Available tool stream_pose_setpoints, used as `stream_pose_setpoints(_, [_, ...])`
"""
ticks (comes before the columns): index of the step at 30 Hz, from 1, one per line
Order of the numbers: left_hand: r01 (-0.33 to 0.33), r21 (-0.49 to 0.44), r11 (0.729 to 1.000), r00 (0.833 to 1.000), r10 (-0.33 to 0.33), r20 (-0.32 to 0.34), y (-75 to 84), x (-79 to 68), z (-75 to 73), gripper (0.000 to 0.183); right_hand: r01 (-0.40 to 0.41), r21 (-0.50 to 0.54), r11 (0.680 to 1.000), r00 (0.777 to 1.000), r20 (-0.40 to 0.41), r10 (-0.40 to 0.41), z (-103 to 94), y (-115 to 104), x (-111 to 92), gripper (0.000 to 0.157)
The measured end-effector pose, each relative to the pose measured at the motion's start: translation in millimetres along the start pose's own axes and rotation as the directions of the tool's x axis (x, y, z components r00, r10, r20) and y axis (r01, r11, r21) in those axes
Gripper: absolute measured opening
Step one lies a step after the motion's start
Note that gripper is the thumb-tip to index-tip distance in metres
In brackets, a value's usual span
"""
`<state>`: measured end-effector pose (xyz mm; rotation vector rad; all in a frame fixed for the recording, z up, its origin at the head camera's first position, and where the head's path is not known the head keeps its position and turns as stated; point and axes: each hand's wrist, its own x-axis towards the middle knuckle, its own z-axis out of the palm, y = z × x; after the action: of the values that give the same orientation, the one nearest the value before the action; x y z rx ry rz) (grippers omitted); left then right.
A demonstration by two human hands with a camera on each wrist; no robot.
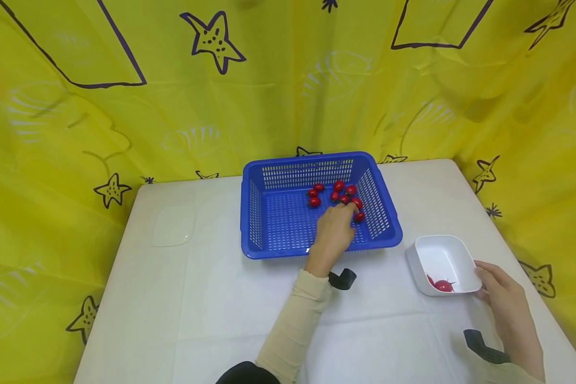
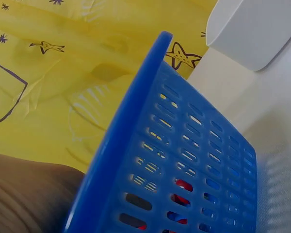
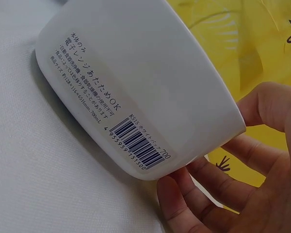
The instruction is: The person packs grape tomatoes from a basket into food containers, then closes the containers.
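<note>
In the head view my left hand (image 1: 335, 229) reaches over the near rim of a blue plastic basket (image 1: 278, 254). Its fingertips are right at the cherry tomatoes (image 1: 357, 202) on the basket's right side; I cannot tell whether they pinch one. Several more red tomatoes (image 1: 314, 202) lie around the basket's middle. My right hand (image 1: 506, 301) holds a square white container (image 1: 415, 266) by its right rim, thumb at the edge and fingers against the outside. Inside it lie red tomatoes (image 1: 444, 286). The right wrist view shows the container's side with a printed label (image 3: 136, 141).
A clear, square lid (image 1: 174, 226) lies flat on the left of the white-covered table (image 1: 221, 298). Yellow curtain (image 1: 269, 96) with starfish drawings hangs close behind the basket and along both sides. The basket's slotted wall (image 2: 194, 145) stands tall in the left wrist view.
</note>
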<state>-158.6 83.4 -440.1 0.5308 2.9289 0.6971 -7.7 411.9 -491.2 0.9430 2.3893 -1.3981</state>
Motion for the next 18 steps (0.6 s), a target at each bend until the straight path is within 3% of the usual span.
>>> stream_pose_setpoints(7, [0.034,0.096,0.995,0.997,-0.040,0.060,2.6,2.8,1.3,0.035,0.013,0.014,1.000,1.000,-0.001,-0.013,0.1,1.2,-0.2,0.069])
stream_pose_setpoints(12, [0.070,0.097,0.993,0.987,-0.083,0.138,3.3,3.4,-0.6,0.035,0.001,0.009,1.000,1.000,0.001,-0.001,-0.1,0.6,0.0,0.070])
stream_pose_setpoints(18, [0.094,0.091,0.991,0.978,-0.109,0.178,3.1,5.3,-0.6,0.034,-0.010,0.005,1.000,1.000,0.002,0.010,-0.3,0.4,-0.2,0.070])
